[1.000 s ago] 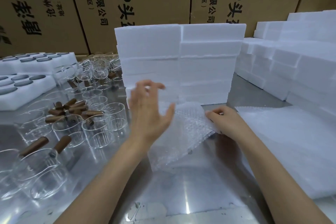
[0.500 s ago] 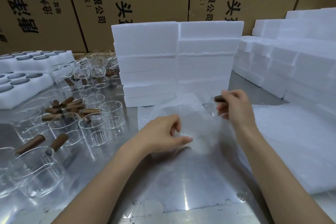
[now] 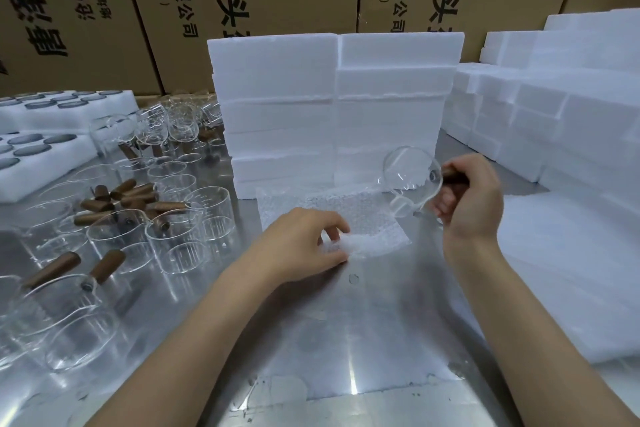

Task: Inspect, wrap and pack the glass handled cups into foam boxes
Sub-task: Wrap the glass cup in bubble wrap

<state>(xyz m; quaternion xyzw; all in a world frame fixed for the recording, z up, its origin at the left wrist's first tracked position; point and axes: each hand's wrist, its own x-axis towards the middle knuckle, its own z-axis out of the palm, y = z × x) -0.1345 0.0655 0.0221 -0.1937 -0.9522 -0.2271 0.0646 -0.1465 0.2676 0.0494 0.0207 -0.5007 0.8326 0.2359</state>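
A: What do the fingers hold?

B: Right hand (image 3: 465, 199) grips the glass cup (image 3: 412, 180) by its handle, above the bubble wrap (image 3: 332, 215). Left hand (image 3: 301, 246) pinches the wrap's near edge on the surface (image 3: 346, 322).

A: Advice?

B: Lay the cup gently in the middle, then roll tight.
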